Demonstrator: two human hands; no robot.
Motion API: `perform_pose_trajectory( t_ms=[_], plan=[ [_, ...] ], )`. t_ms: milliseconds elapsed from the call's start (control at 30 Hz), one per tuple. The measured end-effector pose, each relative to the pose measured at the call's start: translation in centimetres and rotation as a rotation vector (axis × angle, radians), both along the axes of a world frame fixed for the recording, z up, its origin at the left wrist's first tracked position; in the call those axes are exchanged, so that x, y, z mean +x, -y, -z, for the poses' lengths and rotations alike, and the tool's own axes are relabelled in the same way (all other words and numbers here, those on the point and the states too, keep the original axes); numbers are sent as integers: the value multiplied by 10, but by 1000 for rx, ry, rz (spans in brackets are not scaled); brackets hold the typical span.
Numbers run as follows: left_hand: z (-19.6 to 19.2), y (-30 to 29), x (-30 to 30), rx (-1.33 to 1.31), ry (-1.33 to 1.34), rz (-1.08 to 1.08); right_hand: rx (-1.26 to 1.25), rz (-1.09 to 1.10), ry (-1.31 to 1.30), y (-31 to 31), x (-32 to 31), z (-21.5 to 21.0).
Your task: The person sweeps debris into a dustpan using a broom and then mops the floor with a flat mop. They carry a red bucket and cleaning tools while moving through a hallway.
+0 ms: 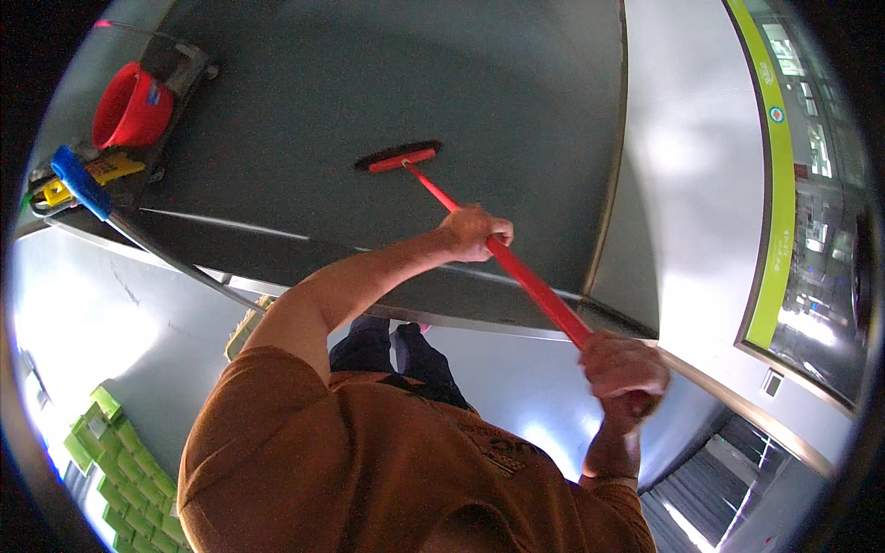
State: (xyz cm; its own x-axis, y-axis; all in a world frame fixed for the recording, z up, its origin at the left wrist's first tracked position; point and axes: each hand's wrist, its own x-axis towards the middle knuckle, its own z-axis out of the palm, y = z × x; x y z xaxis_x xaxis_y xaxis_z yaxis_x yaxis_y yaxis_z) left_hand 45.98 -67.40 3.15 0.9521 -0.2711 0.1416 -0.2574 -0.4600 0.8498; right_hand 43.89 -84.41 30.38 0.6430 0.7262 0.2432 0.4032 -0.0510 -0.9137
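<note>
A long red-handled push broom (539, 288) slants across the view, its red head with dark bristles (402, 158) resting on the dark grey floor ahead of me. My left hand (475, 231) is wrapped round the middle of the handle, the arm stretched forward. Nearer to me and further right, my right hand (625, 370) grips the handle close to its upper end. Both hands are closed on the same broom.
At the far left a red bucket (134, 106) stands on a dark wheeled cart (189, 78) beside a yellow item (112, 169). A blue-topped pole (81, 182) leans there. A pale wall (691, 184) rises at right. Green stacked pieces (124, 470) lie lower left.
</note>
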Motion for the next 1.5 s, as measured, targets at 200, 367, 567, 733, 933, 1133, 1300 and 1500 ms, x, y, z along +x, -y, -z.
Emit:
perform_pose_trajectory(
  t_ms=[200,367,567,733,933,1133,1300,1500],
  plan=[
    [-37,-57,6,209,366,-262,247,-94,-216,14,26,17],
    [40,-202,19,469,-170,-518,161,55,57,-144,46,98],
    [92,-257,4,539,-465,-475,124,-104,22,-186,33,158],
    [42,-132,-10,425,-415,-136,39,-1,19,-83,21,72],
    [6,-11,-1,60,-100,-182,19,30,-77,-38,17,-9],
    [-33,27,7,-7,27,-87,134,-83,-41,16,16,-50],
    [-44,61,8,-20,-22,40,91,-97,-107,57,11,-82],
    [-58,173,16,-330,29,83,65,65,94,104,20,-98]
  ],
)
